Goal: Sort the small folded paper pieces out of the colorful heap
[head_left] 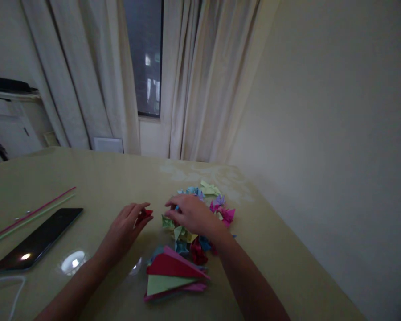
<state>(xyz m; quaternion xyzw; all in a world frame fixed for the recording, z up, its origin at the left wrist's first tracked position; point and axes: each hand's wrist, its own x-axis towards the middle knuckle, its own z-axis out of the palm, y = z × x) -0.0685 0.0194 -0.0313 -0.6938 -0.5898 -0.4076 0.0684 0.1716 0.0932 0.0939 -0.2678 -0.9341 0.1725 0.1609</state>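
Note:
My left hand (130, 223), above the table left of the pile, has its fingers closed on a small red folded paper piece (148, 213). My right hand (192, 214) is over the pile of small origami pieces (183, 234), its thumb and fingers curled around a bit of blue folded paper (177, 208), mostly hidden by the hand. Around it lie green, yellow, light blue, purple, pink and dark red pieces; a pale green one (210, 188) lies at the far side. Nearer to me, a stack of folded paper wedges (173, 272) in red, pink and green rests on the table.
A dark phone (36, 238) lies on the left of the table (120, 178), beside a pink stick (36, 210) and a green stick (30, 220). A white cable (18, 285) is at the lower left. A wall (321, 133) borders the right side; curtains (207, 80) hang behind.

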